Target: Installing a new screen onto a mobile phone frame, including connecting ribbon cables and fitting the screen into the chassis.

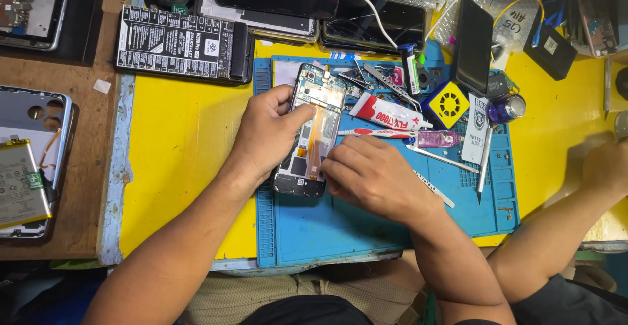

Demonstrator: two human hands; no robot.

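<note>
Opened phone (313, 132) lies back-up on blue mat (366, 227) atop yellow desk (183, 168); left hand (265, 135) grips its left edge, thumb pressing top; right hand (369, 171) fingertips pinched at orange flex inside phone; glue tube (386, 111), tweezers (439, 158) just right; another person's arm (562, 227) far right

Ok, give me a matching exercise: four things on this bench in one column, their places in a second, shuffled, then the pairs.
Things:
1. opened phone with orange flex cable
2. white glue tube with red label
3. yellow square block with a round fan pattern
4. black rectangular board with white print

Places:
A. on the yellow table top, beyond the blue mat
B. between the left hand and right hand
C. at the mat's far right, beside a dark phone
D. just beyond the right hand

Pairs: 1-B, 2-D, 3-C, 4-A
</note>
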